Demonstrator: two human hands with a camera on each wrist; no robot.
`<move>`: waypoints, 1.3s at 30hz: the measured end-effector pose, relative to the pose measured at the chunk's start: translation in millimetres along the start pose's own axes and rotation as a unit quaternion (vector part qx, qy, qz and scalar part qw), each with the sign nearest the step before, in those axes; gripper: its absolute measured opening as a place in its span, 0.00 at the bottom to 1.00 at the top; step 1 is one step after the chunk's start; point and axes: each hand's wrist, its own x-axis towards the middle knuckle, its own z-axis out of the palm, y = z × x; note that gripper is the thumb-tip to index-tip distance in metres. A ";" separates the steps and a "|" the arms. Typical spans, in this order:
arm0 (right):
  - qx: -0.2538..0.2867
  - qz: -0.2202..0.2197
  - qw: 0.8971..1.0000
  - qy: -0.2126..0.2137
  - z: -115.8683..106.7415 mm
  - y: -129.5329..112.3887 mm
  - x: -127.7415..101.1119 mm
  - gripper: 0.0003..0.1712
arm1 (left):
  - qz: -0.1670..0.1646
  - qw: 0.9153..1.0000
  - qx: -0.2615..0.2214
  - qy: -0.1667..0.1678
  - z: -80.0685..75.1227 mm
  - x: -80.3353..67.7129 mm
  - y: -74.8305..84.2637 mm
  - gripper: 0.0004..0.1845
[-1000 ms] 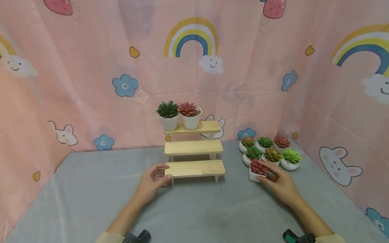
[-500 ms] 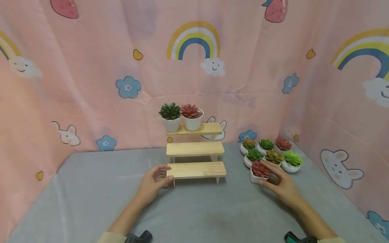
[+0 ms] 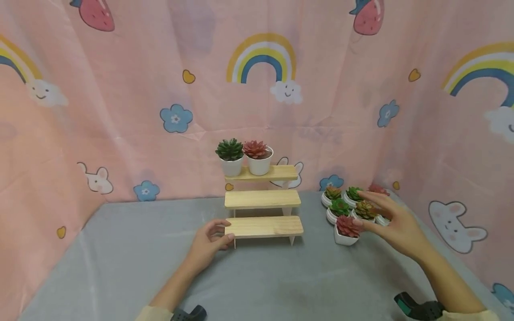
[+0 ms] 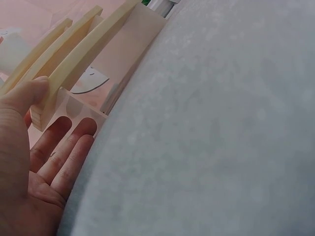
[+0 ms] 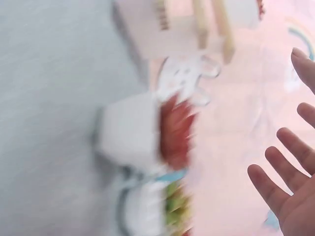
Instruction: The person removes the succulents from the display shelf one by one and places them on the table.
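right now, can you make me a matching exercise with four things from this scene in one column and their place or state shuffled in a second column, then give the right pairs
Column one:
1. left hand
2. right hand
3. green succulent pot
4. red succulent in the square pot

Column two:
A. stands on the grey table, nearest of the group by the right hand
B. grips the left end of the lowest wooden shelf
C. fingers spread, holding nothing, above the potted group
D. sits on the top shelf beside a red succulent pot

Pairs: 1-B, 2-C, 3-D, 4-A
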 end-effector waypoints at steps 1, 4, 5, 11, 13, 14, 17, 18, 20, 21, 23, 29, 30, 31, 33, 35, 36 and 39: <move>-0.003 -0.009 1.000 0.001 -1.2 -6.1 5.5 0.40 | -0.002 1.000 0.001 0.000 -0.5 -0.5 -0.1 0.20; -0.001 -0.053 0.999 0.001 -2.8 -24.7 25.1 0.42 | -0.008 1.000 0.004 -0.001 -1.7 -1.0 -0.4 0.20; -0.005 -0.064 0.998 -0.003 -3.0 -31.6 32.2 0.43 | -0.007 1.000 0.003 0.000 -2.0 -1.0 -0.4 0.20; -0.001 -0.128 0.991 -0.029 13.6 -66.4 81.6 0.43 | -0.003 1.000 0.001 0.007 -4.6 -1.5 -1.0 0.20; 0.011 -0.146 0.989 -0.035 23.3 -74.0 98.9 0.42 | -0.003 1.000 0.003 0.008 -5.5 -1.3 -1.9 0.20; 0.017 -0.152 0.987 -0.040 27.4 -78.6 106.9 0.42 | -0.003 1.000 0.005 0.008 -5.8 -1.2 -2.4 0.20; 0.036 -0.155 0.986 -0.054 40.6 -89.4 129.0 0.41 | -0.002 1.000 0.008 0.006 -5.9 -0.3 -3.7 0.20; 0.050 -0.150 0.986 -0.062 44.7 -93.0 135.3 0.41 | -0.002 1.000 0.008 0.004 -5.9 0.0 -4.0 0.20; 0.075 -0.138 0.985 -0.076 53.4 -98.6 147.3 0.41 | 0.000 1.000 0.008 0.001 -6.1 0.7 -4.8 0.20; 0.083 -0.129 0.985 -0.083 57.5 -100.7 152.5 0.41 | -0.001 1.000 0.008 0.000 -6.0 1.1 -5.0 0.20; 0.100 -0.110 0.984 -0.094 65.2 -103.7 161.7 0.41 | 0.001 1.000 0.006 -0.002 -5.9 1.7 -5.5 0.21; 0.087 -0.104 0.985 -0.106 84.7 -105.2 184.9 0.44 | 0.007 1.000 0.002 -0.003 -3.8 2.4 -4.7 0.20; 0.081 -0.107 0.985 -0.109 87.5 -105.3 188.4 0.44 | 0.008 1.000 0.003 -0.001 -3.5 2.4 -4.4 0.20; 0.076 -0.110 0.985 -0.112 90.4 -105.9 191.6 0.45 | 0.010 1.000 0.003 0.001 -3.6 2.3 -4.3 0.20; 0.074 -0.114 0.984 -0.117 96.6 -105.9 197.9 0.44 | 0.013 1.000 0.005 0.005 -3.6 2.1 -3.9 0.19; 0.078 -0.114 0.983 -0.124 102.4 -105.4 202.7 0.44 | 0.010 1.000 0.004 0.004 -3.9 2.2 -3.8 0.19; 0.083 -0.112 0.982 -0.128 105.0 -105.1 204.4 0.43 | 0.008 1.000 0.003 0.002 -4.0 2.3 -3.7 0.19; 0.100 -0.097 0.980 -0.140 112.5 -103.5 207.4 0.41 | 0.001 1.000 -0.002 -0.007 -4.4 2.6 -4.3 0.20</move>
